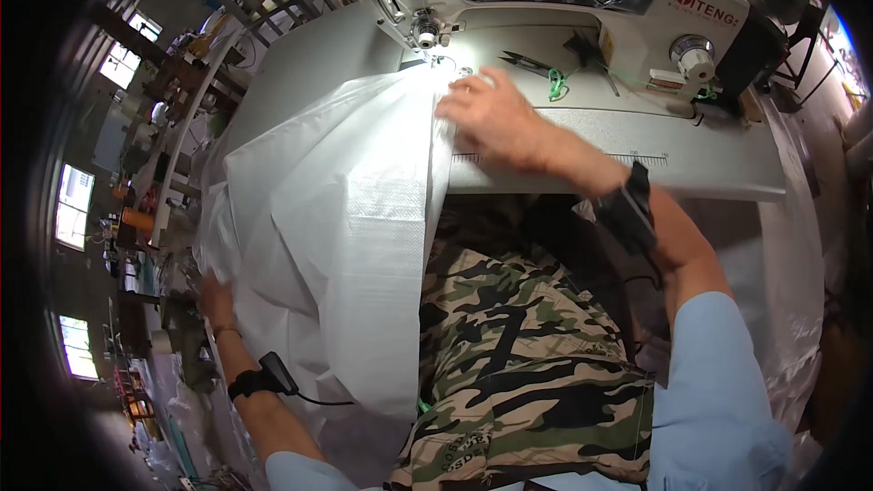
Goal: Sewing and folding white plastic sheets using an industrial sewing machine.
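Observation:
A large white woven plastic sheet (336, 209) runs from the sewing machine's needle area (429, 44) down over the table's front edge and across my lap. Just in front of the needle, my right hand (496, 118) is closed at the sheet's right edge, its fingers bent and slightly blurred. Out at the sheet's far left border is my left hand (215, 295), against the material. Folds of the sheet cover its fingers, so their grip does not show. The sheet is creased on the left and flatter along its right side.
The white sewing machine (582, 27) has a lit display and a handwheel (693, 59) at right. Dark thread snips (527, 64) and a green loop (556, 84) lie on its bed. A ruler scale (637, 158) marks the table front. More white sheeting (773, 282) hangs at right.

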{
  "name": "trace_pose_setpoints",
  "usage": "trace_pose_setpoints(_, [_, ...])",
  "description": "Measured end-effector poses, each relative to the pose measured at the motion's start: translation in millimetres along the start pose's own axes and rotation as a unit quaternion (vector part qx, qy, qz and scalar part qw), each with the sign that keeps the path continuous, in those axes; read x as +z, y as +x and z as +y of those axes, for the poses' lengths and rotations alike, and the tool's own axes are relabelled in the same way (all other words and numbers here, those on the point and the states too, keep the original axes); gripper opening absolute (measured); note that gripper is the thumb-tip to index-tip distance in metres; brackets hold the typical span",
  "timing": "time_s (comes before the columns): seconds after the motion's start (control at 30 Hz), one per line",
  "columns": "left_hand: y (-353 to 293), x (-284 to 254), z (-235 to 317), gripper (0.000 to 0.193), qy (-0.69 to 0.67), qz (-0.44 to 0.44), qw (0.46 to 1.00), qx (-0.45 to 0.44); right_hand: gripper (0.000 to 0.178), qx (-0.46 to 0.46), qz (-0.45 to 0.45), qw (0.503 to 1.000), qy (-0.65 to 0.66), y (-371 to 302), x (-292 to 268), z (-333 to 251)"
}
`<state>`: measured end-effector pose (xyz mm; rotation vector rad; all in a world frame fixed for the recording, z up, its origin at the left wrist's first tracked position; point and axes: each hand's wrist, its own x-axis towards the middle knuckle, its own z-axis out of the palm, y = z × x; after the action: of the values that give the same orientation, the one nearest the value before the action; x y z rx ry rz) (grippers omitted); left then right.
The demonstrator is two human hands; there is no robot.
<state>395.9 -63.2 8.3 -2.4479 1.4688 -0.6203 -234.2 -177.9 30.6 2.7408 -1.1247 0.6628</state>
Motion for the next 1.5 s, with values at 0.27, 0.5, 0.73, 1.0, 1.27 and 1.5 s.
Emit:
trace_pose_setpoints(0.27, [-163.4,-255.8,216.0,0.032,-0.565,-0.186,0.638,0.489,0.057,0.018,0.002,0.985,0.172,24.9,35.1,-79.0])
trace_pose_setpoints(0.5, [-208.8,-158.4,237.9,0.052,-0.330,-0.035,0.817,0.472,0.043,-0.001,0.121,0.957,0.265,49.1,39.3,-79.5])
trace_pose_setpoints(0.73, [-100.7,-126.3,147.0,0.061,-0.159,0.075,0.931,0.321,0.033,-0.121,-0.177,0.948,0.236,-40.9,63.8,-149.3])
trace_pose_setpoints(1.0, [-137.5,-186.7,193.9,0.020,-0.419,-0.098,0.875,0.222,0.010,-0.114,-0.156,0.950,0.245,-75.9,146.4,-158.4])
trace_pose_setpoints(1.27, [-195.8,-165.1,250.6,0.018,-0.625,-0.199,0.694,0.296,0.016,0.009,0.057,0.896,0.441,-52.4,-68.0,-133.2])
trace_pose_setpoints(1.5, [-223.4,-57.3,250.9,0.035,-0.641,-0.273,0.695,0.178,0.033,-0.034,0.186,0.783,0.592,-87.7,-65.3,-131.1])
